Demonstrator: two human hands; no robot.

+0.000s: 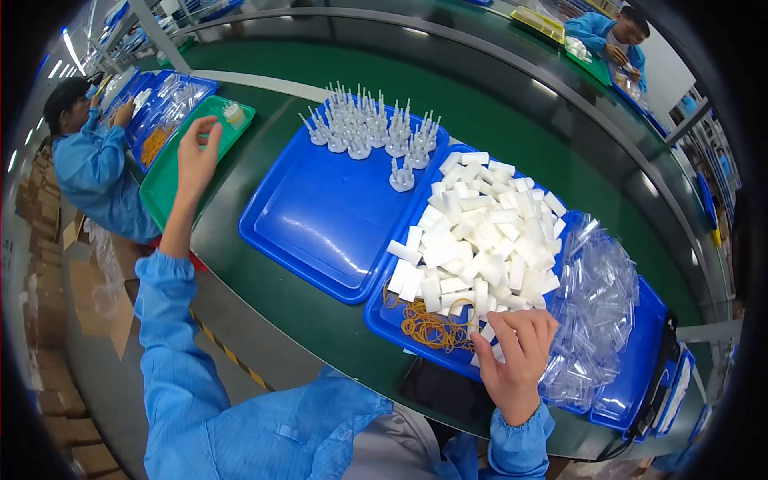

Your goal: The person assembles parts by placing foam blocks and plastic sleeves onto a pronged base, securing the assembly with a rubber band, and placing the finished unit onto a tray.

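Note:
My left hand (198,156) hovers over the green tray (172,188) on the left, fingers loosely curved and nothing visible in them. Just beyond its fingertips, a small bundle with a pale yellowish lower part (234,115) sits in that tray. My right hand (518,356) reaches over the near edge of a blue tray, thumb and fingers bent but apart. Close to its fingertips lie tan rubber bands (432,328) and a large heap of white foam blocks (488,232). Whether the fingertips touch any of these is hard to make out.
Another blue tray (312,216) holds several clear plastic pieces with upright prongs (360,128) along its far side. Clear plastic sleeves (592,312) are heaped at right. A dark flat object (448,392) lies at the near edge. Co-workers sit left (100,168) and far right (596,32).

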